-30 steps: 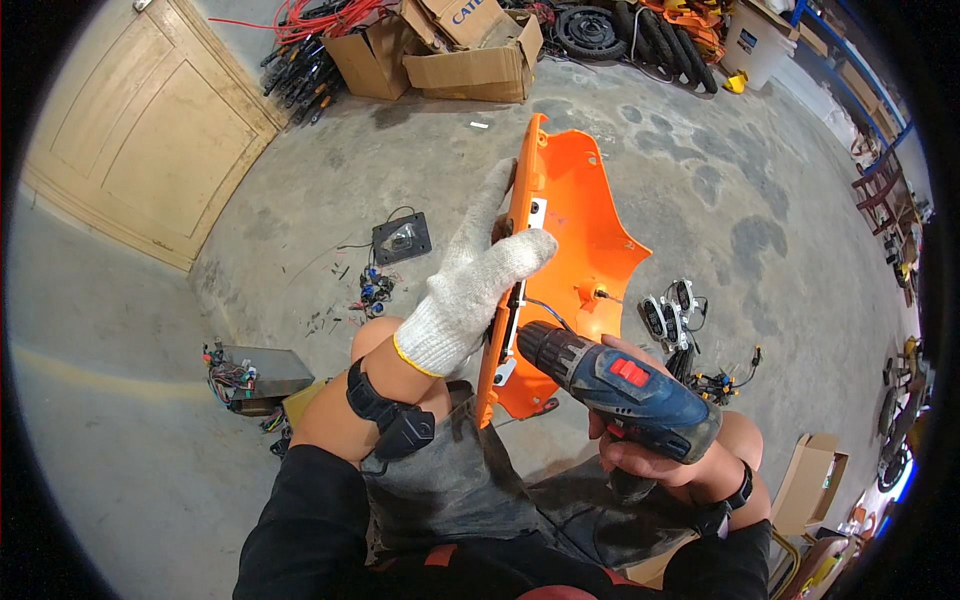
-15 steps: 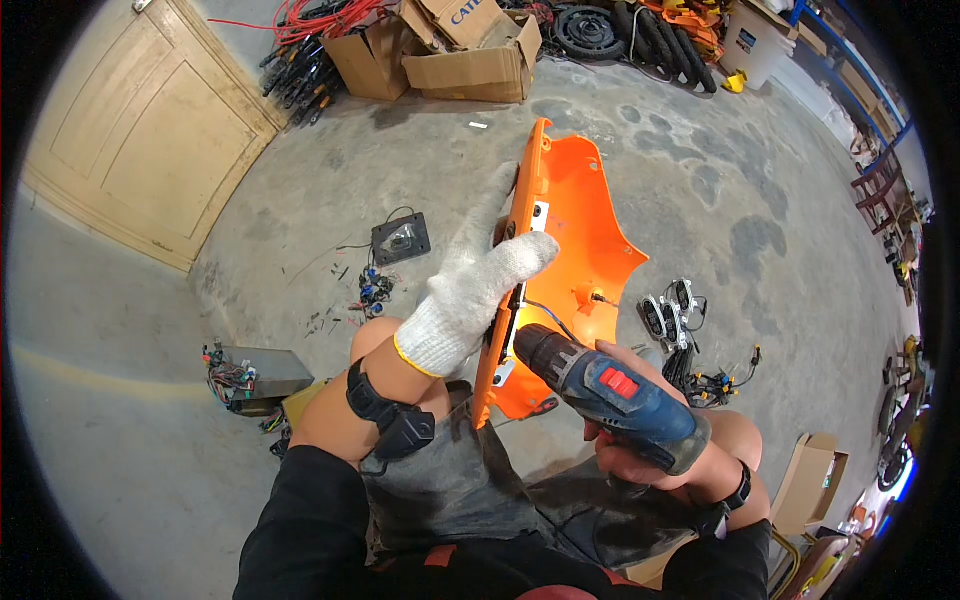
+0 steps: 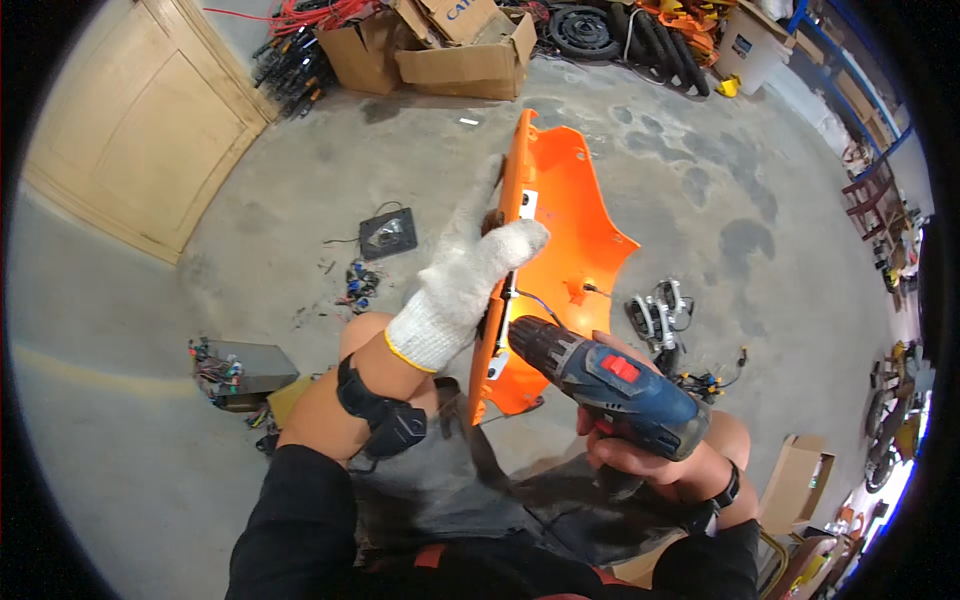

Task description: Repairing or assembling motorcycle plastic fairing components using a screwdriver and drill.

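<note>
My left hand [image 3: 462, 280], in a white knit glove, grips the long edge of a curved orange plastic panel [image 3: 575, 210], thumb over the rim and the other fingers behind it. The panel stands tilted above my lap, its hollow side turned right. Along that edge runs a narrow part with white ends [image 3: 528, 206]; a thin dark cable [image 3: 541, 301] leads from it. My bare right hand [image 3: 632, 455] is wrapped round a blue-and-black cordless drill [image 3: 620, 385]. Its chuck points at the strip near the panel's lower end; whether the tip touches is hidden.
On the concrete floor lie a black square lamp-like unit [image 3: 388, 234], loose connectors [image 3: 358, 285], small light modules [image 3: 657, 312] with wires, and a grey box [image 3: 250, 366] of wiring. Cardboard boxes [image 3: 465, 70] and tires [image 3: 585, 33] line the back; an open carton [image 3: 797, 485] stands at right.
The panel, drill and both hands appear slightly further left, as does the whole background. Both grips are unchanged, and the drill chuck stays at the same part of the edge.
</note>
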`<action>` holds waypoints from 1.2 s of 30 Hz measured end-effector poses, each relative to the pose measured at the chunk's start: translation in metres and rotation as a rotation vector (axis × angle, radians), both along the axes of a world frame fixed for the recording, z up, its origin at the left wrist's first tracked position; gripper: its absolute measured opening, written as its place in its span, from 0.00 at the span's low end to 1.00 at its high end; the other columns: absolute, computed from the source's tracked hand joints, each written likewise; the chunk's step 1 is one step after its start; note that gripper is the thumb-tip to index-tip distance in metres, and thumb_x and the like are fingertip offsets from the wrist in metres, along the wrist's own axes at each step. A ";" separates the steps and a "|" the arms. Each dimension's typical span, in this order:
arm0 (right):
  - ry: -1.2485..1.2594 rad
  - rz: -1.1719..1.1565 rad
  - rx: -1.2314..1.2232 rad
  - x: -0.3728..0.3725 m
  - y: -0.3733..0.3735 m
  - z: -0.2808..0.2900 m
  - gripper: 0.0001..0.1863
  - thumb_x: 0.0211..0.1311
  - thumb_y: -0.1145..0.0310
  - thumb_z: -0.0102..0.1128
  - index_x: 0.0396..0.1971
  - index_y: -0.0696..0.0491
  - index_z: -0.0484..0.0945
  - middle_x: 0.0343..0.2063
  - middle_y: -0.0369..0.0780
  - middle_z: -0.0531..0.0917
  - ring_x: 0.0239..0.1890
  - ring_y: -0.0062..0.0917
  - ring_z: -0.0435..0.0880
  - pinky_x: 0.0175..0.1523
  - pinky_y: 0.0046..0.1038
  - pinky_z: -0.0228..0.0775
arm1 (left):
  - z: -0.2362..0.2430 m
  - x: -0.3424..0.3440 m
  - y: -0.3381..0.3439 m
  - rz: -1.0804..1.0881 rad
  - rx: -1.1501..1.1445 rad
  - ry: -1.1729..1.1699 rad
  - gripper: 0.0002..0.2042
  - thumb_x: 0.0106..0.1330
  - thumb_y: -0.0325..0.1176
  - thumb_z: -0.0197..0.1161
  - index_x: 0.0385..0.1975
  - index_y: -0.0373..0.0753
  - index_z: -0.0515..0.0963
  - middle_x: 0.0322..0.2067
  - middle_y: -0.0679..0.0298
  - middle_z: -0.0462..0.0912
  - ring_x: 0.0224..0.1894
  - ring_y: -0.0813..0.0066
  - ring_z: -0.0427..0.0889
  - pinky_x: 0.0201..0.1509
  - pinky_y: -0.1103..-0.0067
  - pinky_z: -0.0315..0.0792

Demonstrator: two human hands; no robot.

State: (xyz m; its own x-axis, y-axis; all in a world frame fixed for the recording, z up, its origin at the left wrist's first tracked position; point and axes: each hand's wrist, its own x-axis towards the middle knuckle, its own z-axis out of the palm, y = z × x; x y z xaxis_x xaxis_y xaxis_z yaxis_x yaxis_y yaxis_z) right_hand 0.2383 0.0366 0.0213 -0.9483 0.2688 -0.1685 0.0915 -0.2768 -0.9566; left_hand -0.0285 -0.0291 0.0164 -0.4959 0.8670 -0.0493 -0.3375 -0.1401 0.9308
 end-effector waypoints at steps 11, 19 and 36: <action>-0.073 -0.206 -0.349 -0.019 0.002 0.014 0.31 0.54 0.74 0.65 0.61 0.56 0.72 0.39 0.41 0.81 0.28 0.28 0.83 0.41 0.32 0.78 | 0.000 0.005 0.019 0.232 0.149 0.104 0.37 0.67 0.34 0.61 0.75 0.33 0.55 0.54 0.57 0.78 0.52 0.71 0.80 0.58 0.74 0.77; 0.029 -0.253 -0.408 -0.026 0.011 0.003 0.19 0.59 0.69 0.58 0.51 0.59 0.75 0.38 0.41 0.82 0.28 0.27 0.84 0.39 0.35 0.80 | -0.001 0.002 0.024 0.091 0.198 -0.029 0.32 0.68 0.34 0.61 0.72 0.33 0.60 0.58 0.53 0.77 0.55 0.63 0.83 0.60 0.68 0.80; 0.147 -0.107 -0.104 0.004 0.028 0.003 0.15 0.58 0.78 0.63 0.46 0.59 0.77 0.32 0.39 0.82 0.25 0.25 0.85 0.31 0.30 0.79 | 0.024 0.026 0.047 -0.099 0.346 0.066 0.31 0.68 0.31 0.53 0.72 0.39 0.57 0.61 0.51 0.74 0.60 0.53 0.80 0.62 0.59 0.79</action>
